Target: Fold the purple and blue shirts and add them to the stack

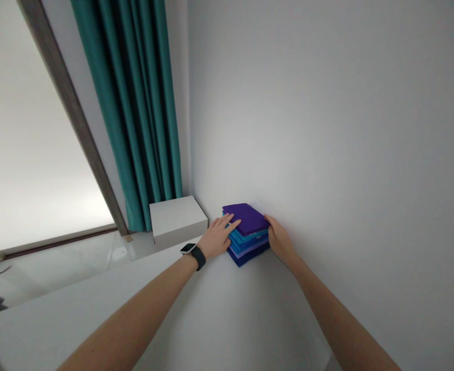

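A stack of folded cloths [250, 220] sits on the white table against the wall. The top one is deep purple, with teal, blue and lavender layers below and a navy one at the bottom. My left hand [217, 236], a dark smartwatch on its wrist, rests on the stack's left edge, fingers spread and touching the top and side. At the right corner, my right hand [279, 238] closes around the edge of the stack, fingers behind and thumb in front. The far sides of the layers are hidden.
Beyond the table end, a white box-like block [178, 219] stands in the corner. Behind it hangs a green curtain [134, 103] beside a bright framed window [37, 129]. The white table [153, 299] meets the wall [327, 129] along its right side.
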`<control>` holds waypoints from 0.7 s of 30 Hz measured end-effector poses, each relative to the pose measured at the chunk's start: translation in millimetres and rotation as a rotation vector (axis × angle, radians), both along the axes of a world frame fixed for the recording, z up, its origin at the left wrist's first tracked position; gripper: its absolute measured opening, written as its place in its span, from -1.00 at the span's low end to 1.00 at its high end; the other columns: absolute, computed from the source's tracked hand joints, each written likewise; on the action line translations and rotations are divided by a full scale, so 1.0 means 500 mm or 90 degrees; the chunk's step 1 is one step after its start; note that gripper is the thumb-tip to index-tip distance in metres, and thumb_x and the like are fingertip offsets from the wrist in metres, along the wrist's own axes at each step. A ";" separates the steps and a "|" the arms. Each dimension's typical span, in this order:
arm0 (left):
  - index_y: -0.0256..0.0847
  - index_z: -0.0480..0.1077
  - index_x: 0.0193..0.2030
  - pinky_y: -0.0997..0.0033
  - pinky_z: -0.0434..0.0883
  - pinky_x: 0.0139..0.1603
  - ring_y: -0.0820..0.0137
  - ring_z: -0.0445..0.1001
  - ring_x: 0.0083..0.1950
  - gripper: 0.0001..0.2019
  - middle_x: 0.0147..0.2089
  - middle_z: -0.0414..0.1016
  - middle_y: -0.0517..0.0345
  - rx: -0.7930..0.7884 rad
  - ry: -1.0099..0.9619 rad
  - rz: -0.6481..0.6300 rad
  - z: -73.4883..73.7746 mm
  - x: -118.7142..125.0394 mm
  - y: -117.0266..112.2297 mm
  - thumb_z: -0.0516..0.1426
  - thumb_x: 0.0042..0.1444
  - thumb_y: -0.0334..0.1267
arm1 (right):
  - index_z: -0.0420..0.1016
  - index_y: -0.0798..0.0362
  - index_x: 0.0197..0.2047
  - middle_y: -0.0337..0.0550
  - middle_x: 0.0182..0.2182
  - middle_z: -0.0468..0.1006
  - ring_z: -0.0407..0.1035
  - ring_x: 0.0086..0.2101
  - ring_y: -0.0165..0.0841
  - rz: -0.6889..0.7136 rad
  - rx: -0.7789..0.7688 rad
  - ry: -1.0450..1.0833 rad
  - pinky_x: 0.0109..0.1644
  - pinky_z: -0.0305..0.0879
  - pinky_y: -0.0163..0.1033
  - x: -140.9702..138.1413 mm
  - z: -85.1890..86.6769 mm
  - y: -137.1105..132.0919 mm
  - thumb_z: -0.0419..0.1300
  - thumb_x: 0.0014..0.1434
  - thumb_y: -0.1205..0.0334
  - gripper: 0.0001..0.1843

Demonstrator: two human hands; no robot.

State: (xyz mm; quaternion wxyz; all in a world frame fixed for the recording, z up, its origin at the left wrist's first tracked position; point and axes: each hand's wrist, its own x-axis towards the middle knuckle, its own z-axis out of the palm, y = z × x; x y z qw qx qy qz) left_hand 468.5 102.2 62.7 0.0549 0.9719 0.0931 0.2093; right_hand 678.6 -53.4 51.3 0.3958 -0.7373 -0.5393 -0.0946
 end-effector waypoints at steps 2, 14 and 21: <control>-0.12 0.07 0.39 0.04 0.02 0.39 0.20 -0.02 0.45 -0.31 0.45 0.02 -0.03 0.002 0.003 0.005 0.001 -0.002 0.003 0.00 0.07 -0.47 | 0.31 0.08 0.23 0.02 0.14 0.43 0.30 0.14 -0.23 -0.008 -0.013 0.015 0.28 0.16 0.09 0.003 -0.004 -0.009 -0.17 0.20 0.33 -0.44; -0.23 0.10 0.36 0.06 0.09 0.36 0.16 0.03 0.42 -0.37 0.42 0.08 -0.07 -0.042 0.016 0.149 0.011 0.018 0.033 0.01 0.10 -0.37 | 0.35 0.04 0.20 -0.02 0.10 0.47 0.32 0.11 -0.21 -0.112 -0.021 0.017 0.25 0.19 0.08 -0.015 -0.037 -0.025 -0.13 0.13 0.39 -0.42; -0.18 0.07 0.38 0.04 0.14 0.33 0.14 0.05 0.41 -0.36 0.43 0.05 -0.07 -0.040 -0.011 0.165 0.008 -0.001 0.018 0.01 0.12 -0.39 | 0.43 0.16 0.10 0.08 0.01 0.49 0.33 0.05 -0.20 -0.076 -0.055 -0.102 0.20 0.22 -0.02 -0.016 0.044 0.021 -0.16 0.17 0.42 -0.48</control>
